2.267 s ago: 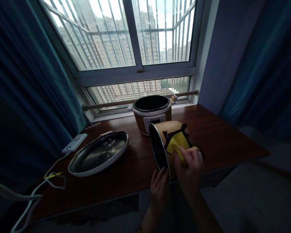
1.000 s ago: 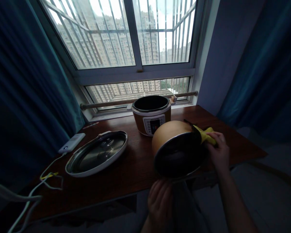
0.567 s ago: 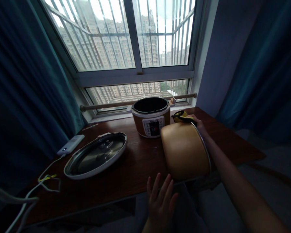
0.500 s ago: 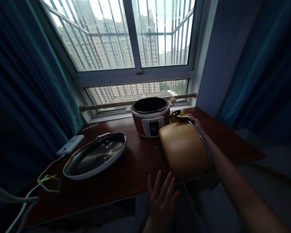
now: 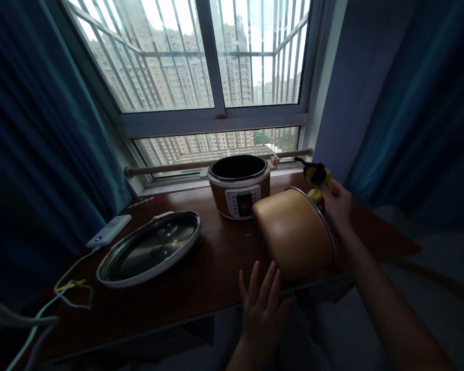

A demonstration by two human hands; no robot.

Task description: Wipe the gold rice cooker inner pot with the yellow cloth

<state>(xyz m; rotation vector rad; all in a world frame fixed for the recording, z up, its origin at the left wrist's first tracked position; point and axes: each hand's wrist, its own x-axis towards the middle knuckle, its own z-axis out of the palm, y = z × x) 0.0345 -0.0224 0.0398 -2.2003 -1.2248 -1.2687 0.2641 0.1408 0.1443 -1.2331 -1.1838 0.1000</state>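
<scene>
**A:** So what's each hand doing with that inner pot?

**B:** Not much on the left side, honestly. The left hand is spread flat, fingers apart, at the near edge of the table, holding nothing. Its fingertips are just beside the pot's bottom corner; can't tell if they touch it.

**A:** And the right?

**B:** The right hand is clenched around a yellow sponge with a dark side, lifted up past the far right of the pot, close to its rim.

**A:** Where's the pot sitting exactly?

**B:** It's tipped on its side at the near right part of the table, tan outside facing the camera, metal rim pointing right. Just behind it to the left is the cooker base, standing open by the window.

**A:** Anything else around?

**B:** The lid lies flat on the left, well apart from the pot. Further left there's a white power bank with cables trailing toward the near left corner.
</scene>
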